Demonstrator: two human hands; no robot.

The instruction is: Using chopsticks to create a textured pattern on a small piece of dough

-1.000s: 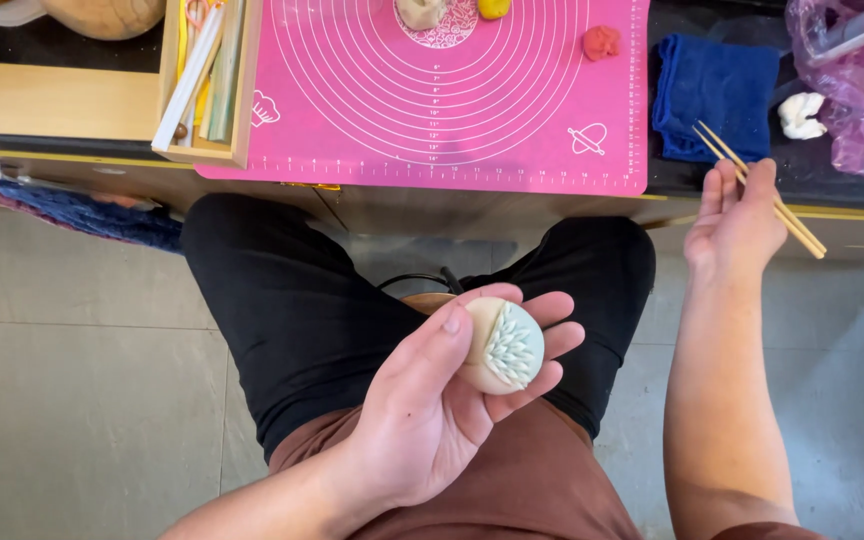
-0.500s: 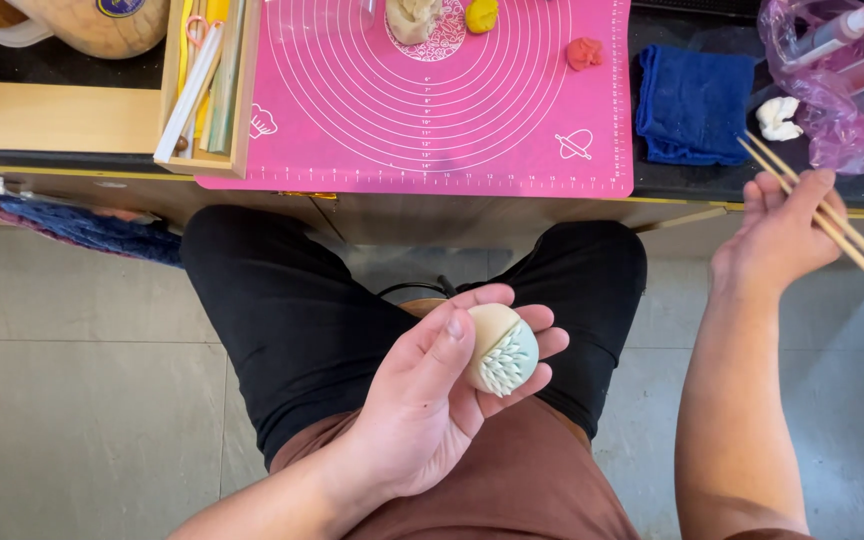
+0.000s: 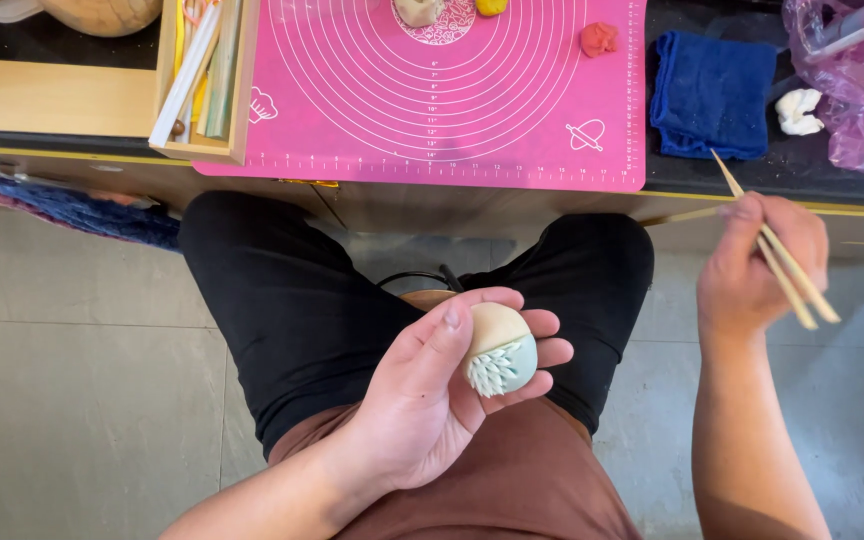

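One dough ball (image 3: 499,350) cupped in left hand (image 3: 432,400), fingers curled around it, two sticks (image 3: 777,250) pinched by right hand (image 3: 757,265).

dough ball (image 3: 500,350): matt, smooth | sticks (image 3: 777,250): wood | towel (image 3: 712,95): cloth

**Dough ball cradled, sticks held aside**

A small rounded dough ball (image 3: 498,350) is seen at about 6 o'clock in the view, over the lap. Its upper part is pale beige and smooth; its lower part is tinted pale green and cut into rows of small pointed petals. It is cupped in the left hand (image 3: 432,400), the thumb laid along its left side. Two thin wooden sticks (image 3: 777,250) are held at 3 o'clock in the grip of the right hand (image 3: 757,265), slanted, tips toward 11 o'clock.
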